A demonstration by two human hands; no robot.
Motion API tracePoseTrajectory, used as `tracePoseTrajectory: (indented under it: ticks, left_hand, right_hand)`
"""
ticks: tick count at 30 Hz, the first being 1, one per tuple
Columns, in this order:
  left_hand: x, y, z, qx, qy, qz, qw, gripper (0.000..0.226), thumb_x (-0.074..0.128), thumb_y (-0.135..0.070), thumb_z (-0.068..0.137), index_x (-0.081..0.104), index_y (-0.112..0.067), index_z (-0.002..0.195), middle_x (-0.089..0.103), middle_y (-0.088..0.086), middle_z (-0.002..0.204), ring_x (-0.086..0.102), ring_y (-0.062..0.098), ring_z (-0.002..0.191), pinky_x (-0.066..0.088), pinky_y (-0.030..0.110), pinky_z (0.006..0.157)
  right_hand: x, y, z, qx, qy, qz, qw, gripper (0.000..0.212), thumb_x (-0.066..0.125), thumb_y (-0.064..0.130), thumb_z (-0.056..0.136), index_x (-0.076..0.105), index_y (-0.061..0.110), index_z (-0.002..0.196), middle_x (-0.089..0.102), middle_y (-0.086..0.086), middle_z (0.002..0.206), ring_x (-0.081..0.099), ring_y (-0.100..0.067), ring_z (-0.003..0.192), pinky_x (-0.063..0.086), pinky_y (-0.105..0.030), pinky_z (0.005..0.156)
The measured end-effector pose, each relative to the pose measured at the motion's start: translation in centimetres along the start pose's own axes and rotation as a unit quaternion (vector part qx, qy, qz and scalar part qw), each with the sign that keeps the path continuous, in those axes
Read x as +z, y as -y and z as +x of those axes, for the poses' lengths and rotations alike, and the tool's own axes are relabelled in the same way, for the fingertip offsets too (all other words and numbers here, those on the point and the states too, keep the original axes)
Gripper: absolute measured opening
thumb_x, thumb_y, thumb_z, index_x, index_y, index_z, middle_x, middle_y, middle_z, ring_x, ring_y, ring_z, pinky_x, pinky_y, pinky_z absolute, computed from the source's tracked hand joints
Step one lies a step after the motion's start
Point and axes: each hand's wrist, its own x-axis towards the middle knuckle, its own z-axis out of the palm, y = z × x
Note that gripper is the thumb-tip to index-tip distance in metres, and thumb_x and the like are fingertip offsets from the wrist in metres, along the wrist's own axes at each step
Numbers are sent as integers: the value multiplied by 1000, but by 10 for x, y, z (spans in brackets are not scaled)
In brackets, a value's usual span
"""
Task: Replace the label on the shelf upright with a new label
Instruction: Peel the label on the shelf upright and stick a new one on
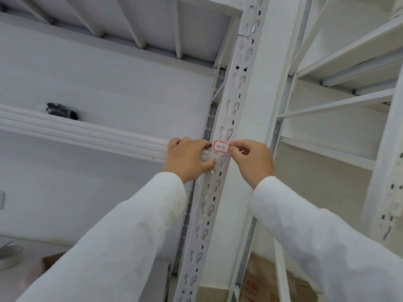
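A white perforated shelf upright (234, 90) runs diagonally through the middle of the view. A small white label (221, 146) with a red border and the handwriting "4-2" lies on its face. My left hand (188, 159) touches the label's left edge with a fingertip, and its thumb holds a white sheet (209, 156) against the upright just below. My right hand (253, 159) pinches the label's right edge between thumb and forefinger. Both arms wear white sleeves.
A white shelf beam (82, 131) meets the upright at the left, with a dark bundle (62, 111) lying above it. A tape roll (9, 256) sits at the lower left. Cardboard boxes (272, 282) stand at the bottom right. More white racking (349, 62) fills the right side.
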Motion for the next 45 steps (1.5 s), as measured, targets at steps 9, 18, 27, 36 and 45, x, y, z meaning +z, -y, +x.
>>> tracePoseTrajectory:
  ticks: [9, 18, 27, 36, 45]
  left_hand:
    - [0, 0, -2, 0, -9, -1, 1000, 42, 54, -50, 83, 54, -33, 121, 64, -11, 112, 47, 12, 112, 20, 29, 95]
    - [-1, 1, -1, 10, -5, 4, 1000, 44, 54, -49, 83, 53, -33, 124, 63, -12, 115, 47, 12, 113, 20, 30, 98]
    - [1, 1, -1, 8, -11, 2, 1000, 44, 55, -48, 82, 53, -33, 124, 63, -12, 115, 47, 12, 112, 19, 29, 96]
    - [0, 0, -2, 2, -5, 4, 1000, 43, 54, -48, 83, 53, -33, 123, 63, -12, 112, 47, 12, 112, 20, 30, 97]
    - [1, 1, 0, 6, -12, 3, 1000, 42, 54, -48, 83, 53, -33, 122, 64, -11, 112, 47, 11, 112, 19, 29, 95]
  right_hand:
    - [11, 13, -10, 56, 85, 48, 994, 14, 59, 19, 84, 72, 25, 83, 68, 5, 81, 62, -15, 83, 47, -23, 70]
    - [9, 5, -3, 59, -57, 62, 995, 15, 59, 24, 85, 71, 27, 94, 67, 10, 86, 59, -12, 81, 41, -23, 70]
    - [15, -2, -9, -14, -53, -51, 997, 15, 55, 25, 88, 68, 30, 94, 63, 12, 89, 57, -11, 78, 39, -24, 63]
    - [-9, 3, 6, -25, 84, -29, 996, 12, 60, 21, 82, 71, 27, 82, 59, 16, 68, 51, -4, 60, 42, -23, 63]
    - [7, -2, -6, -48, -14, -102, 994, 19, 52, 25, 89, 67, 28, 101, 60, 12, 94, 59, -12, 81, 42, -26, 68]
